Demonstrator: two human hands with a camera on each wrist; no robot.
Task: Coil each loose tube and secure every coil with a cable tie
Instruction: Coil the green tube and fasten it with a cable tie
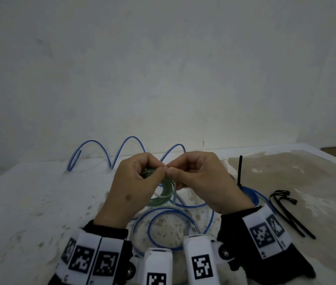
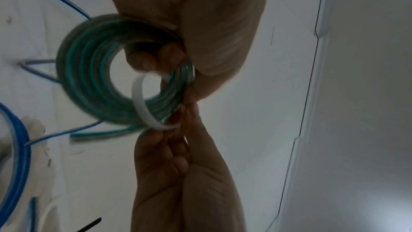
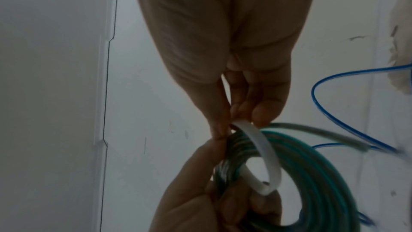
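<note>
A coil of green tube [image 1: 163, 192] [image 2: 89, 70] [image 3: 316, 174] is held above the table. My left hand [image 1: 140, 179] [image 2: 178, 45] grips one side of the coil with curled fingers. A white cable tie [image 2: 142, 105] [image 3: 265, 154] loops around the coil's strands. My right hand [image 1: 191, 173] [image 3: 240, 112] pinches the tie's end where the two thumbs meet. Blue tube lies in a flat coil [image 1: 163, 229] under the hands, and more blue tube [image 1: 126, 151] stands in loose loops by the wall.
Black cable ties [image 1: 286, 210] lie on the table to the right. One black tie [image 1: 240, 171] sticks up from a blue coil [image 1: 253, 194] behind my right wrist. The stained white table [image 1: 29, 202] meets a white wall at the back.
</note>
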